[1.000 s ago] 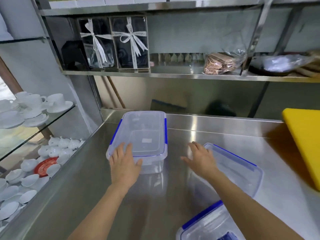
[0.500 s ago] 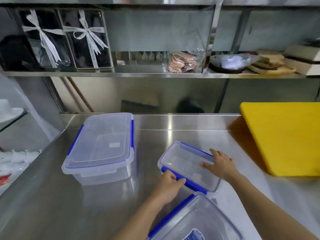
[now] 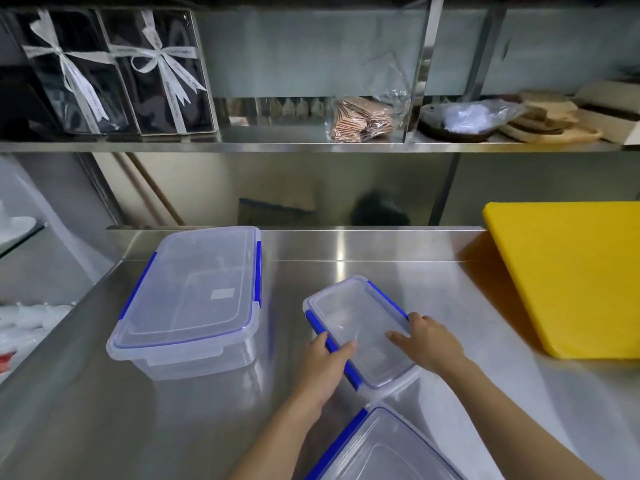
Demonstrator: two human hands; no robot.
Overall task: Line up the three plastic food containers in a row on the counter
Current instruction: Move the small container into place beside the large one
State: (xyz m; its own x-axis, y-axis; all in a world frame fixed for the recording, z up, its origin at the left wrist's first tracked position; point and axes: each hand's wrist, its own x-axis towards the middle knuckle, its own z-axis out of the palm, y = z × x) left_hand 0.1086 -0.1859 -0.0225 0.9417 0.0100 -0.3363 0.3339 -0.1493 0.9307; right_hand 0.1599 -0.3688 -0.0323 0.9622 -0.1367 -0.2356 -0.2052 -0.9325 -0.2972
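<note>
Three clear plastic containers with blue clip lids are on the steel counter [image 3: 398, 258]. The large container [image 3: 194, 299] stands at the left, lid on. The small container [image 3: 353, 323] lies at the centre, turned at an angle. My left hand [image 3: 323, 363] grips its near-left edge over the blue clip. My right hand [image 3: 427, 341] holds its right side, fingers lying on the lid. The third container [image 3: 384, 448] sits at the bottom edge, partly cut off by the frame.
A thick yellow cutting board [image 3: 575, 275] lies at the right of the counter. A steel shelf [image 3: 311, 145] above holds two ribbon-tied boxes [image 3: 117, 71], a wafer packet [image 3: 363, 121] and wooden boards. White crockery shows at the far left.
Both hands left the large container and took hold of the small one. The view swung right. Since half a second ago the small container has barely shifted.
</note>
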